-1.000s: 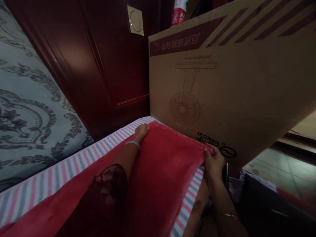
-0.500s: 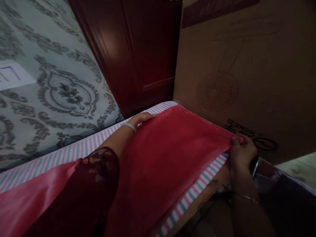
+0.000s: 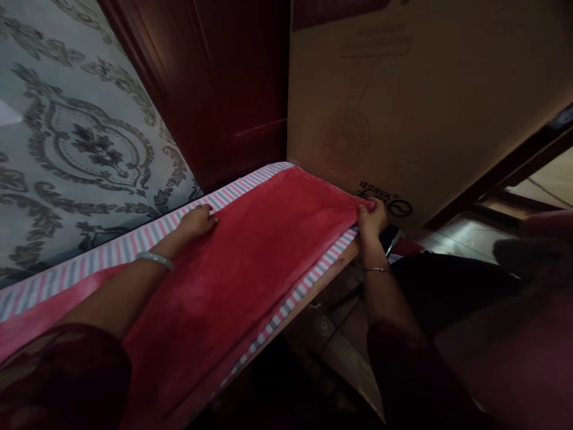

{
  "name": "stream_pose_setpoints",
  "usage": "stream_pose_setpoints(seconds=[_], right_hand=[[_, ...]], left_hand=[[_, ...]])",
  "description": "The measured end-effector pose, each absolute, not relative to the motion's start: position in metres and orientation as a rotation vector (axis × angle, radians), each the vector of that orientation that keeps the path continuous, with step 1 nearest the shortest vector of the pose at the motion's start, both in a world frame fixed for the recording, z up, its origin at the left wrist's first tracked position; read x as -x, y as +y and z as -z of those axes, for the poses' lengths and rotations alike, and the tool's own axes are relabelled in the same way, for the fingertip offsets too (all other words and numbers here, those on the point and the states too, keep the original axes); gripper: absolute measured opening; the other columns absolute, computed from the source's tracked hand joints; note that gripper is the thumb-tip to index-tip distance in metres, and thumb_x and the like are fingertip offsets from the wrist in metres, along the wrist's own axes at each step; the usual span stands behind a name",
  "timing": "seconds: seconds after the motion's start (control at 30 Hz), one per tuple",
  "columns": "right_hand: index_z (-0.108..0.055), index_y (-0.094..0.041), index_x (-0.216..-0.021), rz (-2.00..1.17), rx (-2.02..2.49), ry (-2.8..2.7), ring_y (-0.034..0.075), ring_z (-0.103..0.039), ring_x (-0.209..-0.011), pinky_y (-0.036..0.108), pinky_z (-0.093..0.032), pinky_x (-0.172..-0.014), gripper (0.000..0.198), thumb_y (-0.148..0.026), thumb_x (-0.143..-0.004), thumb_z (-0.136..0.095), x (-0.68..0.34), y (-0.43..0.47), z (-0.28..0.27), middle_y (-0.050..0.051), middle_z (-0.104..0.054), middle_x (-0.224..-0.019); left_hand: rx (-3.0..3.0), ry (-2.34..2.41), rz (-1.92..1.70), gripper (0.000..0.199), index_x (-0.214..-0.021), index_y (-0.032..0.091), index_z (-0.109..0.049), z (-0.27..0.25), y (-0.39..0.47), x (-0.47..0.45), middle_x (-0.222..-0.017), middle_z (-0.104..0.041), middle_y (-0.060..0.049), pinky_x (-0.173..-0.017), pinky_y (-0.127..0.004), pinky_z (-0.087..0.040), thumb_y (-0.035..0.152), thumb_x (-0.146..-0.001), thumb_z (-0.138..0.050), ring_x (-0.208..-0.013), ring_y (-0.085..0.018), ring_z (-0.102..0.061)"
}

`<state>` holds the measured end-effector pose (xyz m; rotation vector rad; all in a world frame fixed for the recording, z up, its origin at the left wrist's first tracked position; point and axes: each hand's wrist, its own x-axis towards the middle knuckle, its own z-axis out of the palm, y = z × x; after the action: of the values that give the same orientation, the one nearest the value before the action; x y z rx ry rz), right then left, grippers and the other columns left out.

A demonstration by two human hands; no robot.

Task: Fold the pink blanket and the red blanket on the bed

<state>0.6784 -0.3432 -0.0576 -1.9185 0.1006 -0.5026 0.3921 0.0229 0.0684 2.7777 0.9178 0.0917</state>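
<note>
A red plush cloth (image 3: 250, 251) lies spread over a pink, grey and white striped cloth (image 3: 147, 237) on a narrow, wooden-edged surface. At the cloth's far right corner, my right hand (image 3: 372, 221) is closed, pinching the red fabric between thumb and fingers. My left hand (image 3: 196, 222) rests on the long edge nearer the wall, its fingers curled in at the red cloth's border. A bangle circles my left wrist and a thin bracelet my right. The fabric between the hands looks mostly flat.
A large cardboard box (image 3: 344, 89) stands upright at the far end. Beside it is a dark red wooden panel (image 3: 228, 77). Patterned wallpaper (image 3: 89, 137) covers the left wall. Tiled floor (image 3: 461, 236) shows at the right, near a dark seat-like shape.
The view has shifted right and back. My left hand has slid along the wall-side edge toward me, its fingers now more curled. My right hand keeps its grip on the corner.
</note>
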Motion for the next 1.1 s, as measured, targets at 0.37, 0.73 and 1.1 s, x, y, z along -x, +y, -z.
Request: stream_pose_setpoints(seconds=[0.37,0.73,1.1], right_hand=[[-0.06,-0.019,-0.109,0.508,1.701,0.077,0.02,-0.064,-0.09,0.034,-0.054,-0.086,0.035,-0.032,-0.077,-0.062,-0.686,-0.338,0.07,0.004,-0.067,-0.096],[-0.059,-0.019,-0.137,0.441,2.08,0.052,0.028,-0.066,-0.113,0.042,-0.047,-0.103,0.054,-0.014,-0.084,-0.048,-0.661,-0.338,0.037,0.014,-0.071,-0.12],[-0.052,-0.009,-0.143,0.607,2.109,-0.136,0.041,-0.056,-0.128,0.059,-0.042,-0.109,0.069,-0.02,-0.075,-0.055,-0.637,-0.346,0.058,0.024,-0.059,-0.139]], left_hand=[[-3.125,-0.188,0.082,0.03,-0.114,0.016,-0.059,-0.02,-0.193,-0.365,-0.116,-0.061,-0.013,-0.091,-0.043,-0.052,0.035,-0.091,-0.063,-0.11,-0.03,-0.057],[-3.153,-0.279,0.161,0.018,-0.109,0.016,-0.062,-0.017,-0.203,-0.359,-0.112,-0.066,-0.011,-0.083,-0.033,-0.051,0.014,-0.098,-0.048,-0.106,-0.025,-0.062],[-2.669,-0.246,-0.06,0.024,-0.114,0.02,-0.061,-0.033,-0.183,-0.304,-0.115,-0.067,-0.01,-0.083,-0.031,-0.053,0.017,-0.092,-0.051,-0.097,-0.02,-0.065]])
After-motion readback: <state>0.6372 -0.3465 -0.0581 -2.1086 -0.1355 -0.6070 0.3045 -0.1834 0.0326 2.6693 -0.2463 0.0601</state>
